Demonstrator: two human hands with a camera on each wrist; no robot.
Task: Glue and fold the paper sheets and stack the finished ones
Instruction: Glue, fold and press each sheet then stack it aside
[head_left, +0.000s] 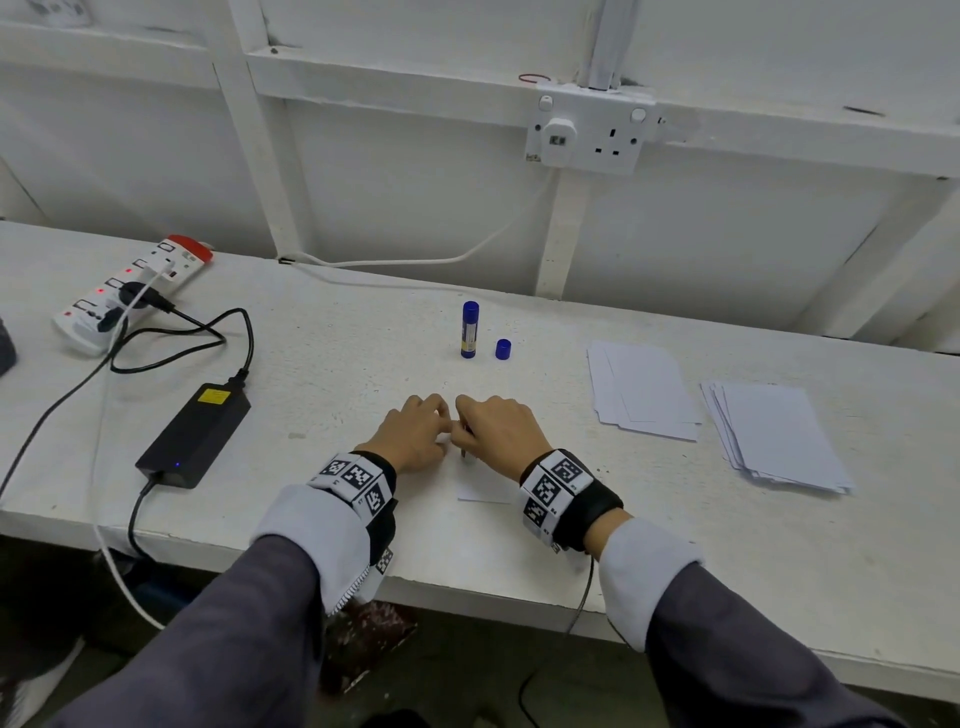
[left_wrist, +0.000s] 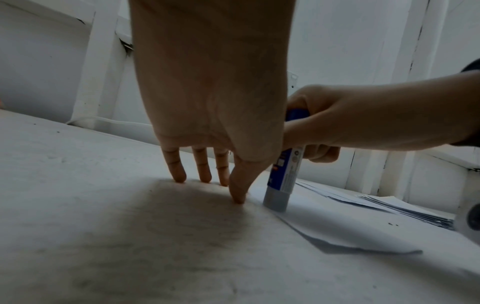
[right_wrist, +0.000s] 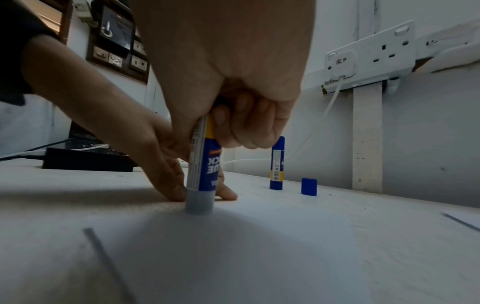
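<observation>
At mid-frame we hold the glue stick (right_wrist: 201, 164) near upright — open end down on the paper sheet (right_wrist: 233, 246). Our right hand (head_left: 498, 431) curls round it; our left hand (head_left: 415, 431) presses straight fingertips (left_wrist: 179, 174) beside it. Above stand a second stick (head_left: 469, 329) and cap (head_left: 503, 349) on the white bench (head_left: 322, 364); paper stacks (head_left: 644, 389) lie right, below a wall socket (head_left: 592, 132).

blue glue stick (right_wrist: 201, 164), blue cap (head_left: 503, 349), white paper (head_left: 647, 389), seemingly grey sleeves (head_left: 234, 623)

matt paper sheet (right_wrist: 233, 236); glossy plastic glue stick (right_wrist: 201, 164)
</observation>
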